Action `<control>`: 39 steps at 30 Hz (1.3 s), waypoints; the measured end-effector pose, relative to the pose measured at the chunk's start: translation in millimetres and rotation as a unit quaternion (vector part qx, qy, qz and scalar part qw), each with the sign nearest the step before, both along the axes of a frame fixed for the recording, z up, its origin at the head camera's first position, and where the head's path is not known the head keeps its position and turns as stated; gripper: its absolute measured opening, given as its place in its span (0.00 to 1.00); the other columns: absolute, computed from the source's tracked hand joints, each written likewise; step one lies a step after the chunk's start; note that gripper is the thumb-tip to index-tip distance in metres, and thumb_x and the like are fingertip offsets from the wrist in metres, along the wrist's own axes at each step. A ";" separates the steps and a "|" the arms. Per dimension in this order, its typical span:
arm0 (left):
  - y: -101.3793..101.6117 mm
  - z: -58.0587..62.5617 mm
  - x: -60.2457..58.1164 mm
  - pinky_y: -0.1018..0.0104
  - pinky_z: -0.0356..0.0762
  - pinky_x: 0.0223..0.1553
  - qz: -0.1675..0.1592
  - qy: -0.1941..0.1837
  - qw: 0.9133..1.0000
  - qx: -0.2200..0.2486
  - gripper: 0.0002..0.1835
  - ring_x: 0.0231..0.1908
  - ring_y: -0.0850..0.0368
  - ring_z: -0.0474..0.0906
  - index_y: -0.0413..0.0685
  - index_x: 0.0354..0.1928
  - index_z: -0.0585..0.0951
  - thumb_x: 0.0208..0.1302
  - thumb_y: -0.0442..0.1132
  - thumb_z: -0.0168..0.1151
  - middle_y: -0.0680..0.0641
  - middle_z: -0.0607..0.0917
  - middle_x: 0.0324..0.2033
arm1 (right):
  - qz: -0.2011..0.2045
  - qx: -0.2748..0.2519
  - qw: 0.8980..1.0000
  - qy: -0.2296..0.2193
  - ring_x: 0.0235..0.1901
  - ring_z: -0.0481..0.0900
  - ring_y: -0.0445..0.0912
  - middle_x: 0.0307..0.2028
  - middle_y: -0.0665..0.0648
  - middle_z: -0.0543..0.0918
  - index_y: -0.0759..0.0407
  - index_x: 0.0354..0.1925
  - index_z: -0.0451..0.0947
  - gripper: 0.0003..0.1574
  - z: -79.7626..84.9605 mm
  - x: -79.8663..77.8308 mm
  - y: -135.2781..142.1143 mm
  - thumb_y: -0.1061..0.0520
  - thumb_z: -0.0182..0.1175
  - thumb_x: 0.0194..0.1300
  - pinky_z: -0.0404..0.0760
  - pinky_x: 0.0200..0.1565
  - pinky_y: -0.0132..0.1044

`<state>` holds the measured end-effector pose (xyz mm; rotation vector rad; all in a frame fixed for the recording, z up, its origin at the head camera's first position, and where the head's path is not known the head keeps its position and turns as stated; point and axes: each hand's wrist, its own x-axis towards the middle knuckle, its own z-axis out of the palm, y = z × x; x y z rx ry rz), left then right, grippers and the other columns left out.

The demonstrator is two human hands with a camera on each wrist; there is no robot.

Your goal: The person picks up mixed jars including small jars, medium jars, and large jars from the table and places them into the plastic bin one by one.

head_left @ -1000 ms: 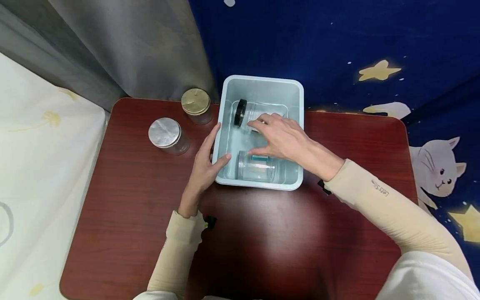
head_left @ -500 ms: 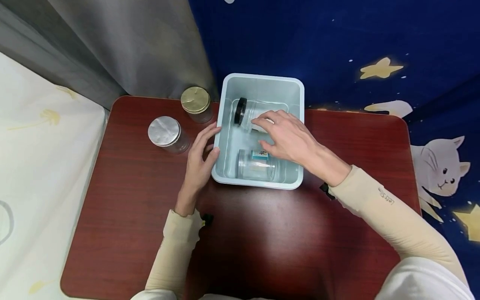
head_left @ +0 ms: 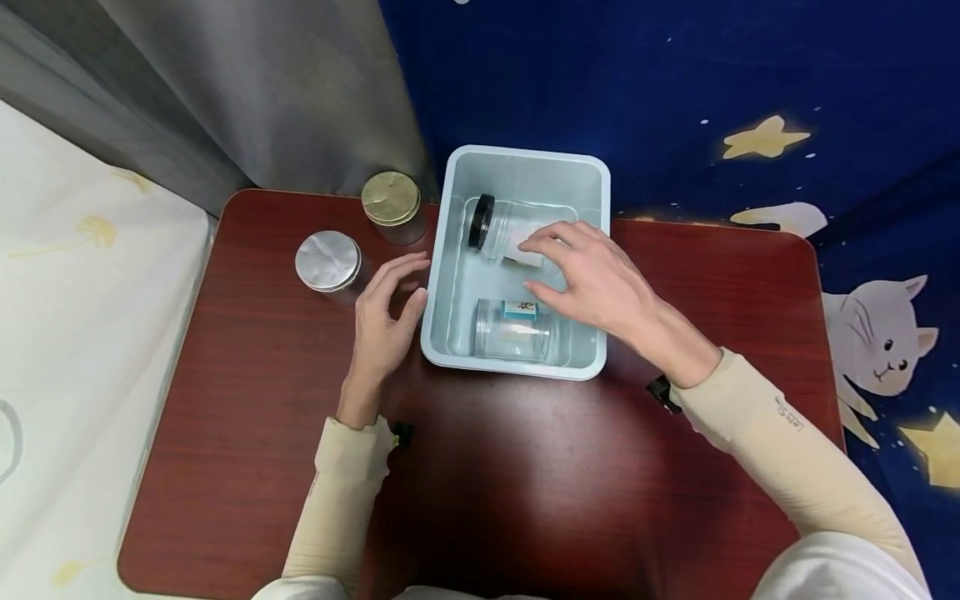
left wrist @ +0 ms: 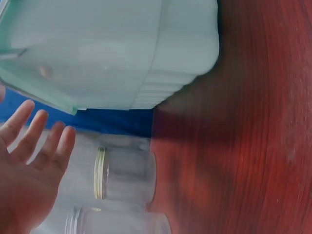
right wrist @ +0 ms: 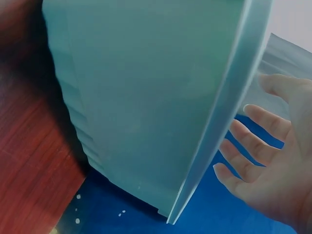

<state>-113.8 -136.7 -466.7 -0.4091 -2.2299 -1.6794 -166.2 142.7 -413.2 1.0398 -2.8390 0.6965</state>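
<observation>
A pale blue plastic bin [head_left: 517, 368] stands on the table. Inside it, a clear jar with a black lid [head_left: 482, 223] lies on its side at the back. A second clear jar [head_left: 513, 340] with a teal label lies on its side near the front; I see no lid on it. My right hand [head_left: 603, 279] is over the bin, fingers loosely bent, holding nothing; it partly covers the black-lidded jar. Just outside the bin's left rim is my left hand [head_left: 381, 325], its fingers relaxed, with nothing in them. The left wrist view shows that hand [left wrist: 31, 173] spread.
Left of the bin, a jar with a gold lid [head_left: 392, 198] and a jar with a silver lid [head_left: 327, 261] stand upright. The reddish-brown table [head_left: 517, 475] extends in front. Grey curtain [head_left: 322, 83] and blue starry cloth [head_left: 540, 75] hang behind.
My left hand has come away from the bin's left rim and shifted left. My right hand has drawn slightly right, exposing more of the jars. The jars look unmoved.
</observation>
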 end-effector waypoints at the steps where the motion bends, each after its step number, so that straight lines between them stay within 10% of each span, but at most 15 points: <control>1: -0.9 -0.1 -0.1 0.65 0.75 0.52 -0.001 0.002 1.000 -0.003 0.15 0.54 0.40 0.77 0.27 0.53 0.80 0.65 0.25 0.59 0.32 0.80 0.54 | -0.004 -0.007 1.000 -0.006 0.55 0.75 0.52 0.54 0.54 0.81 0.55 0.57 0.81 0.27 0.6 1.0 1.4 0.46 0.68 0.62 0.69 0.58 0.47; 39: -33.6 -2.0 -0.8 0.64 0.69 0.59 0.112 0.079 0.989 -0.058 0.16 0.51 0.38 0.79 0.31 0.47 0.83 0.54 0.26 0.65 0.33 0.84 0.47 | -0.145 -0.086 0.986 -0.011 0.57 0.74 0.51 0.54 0.55 0.81 0.56 0.54 0.82 0.26 -12.0 18.6 53.2 0.49 0.72 0.60 0.68 0.60 0.49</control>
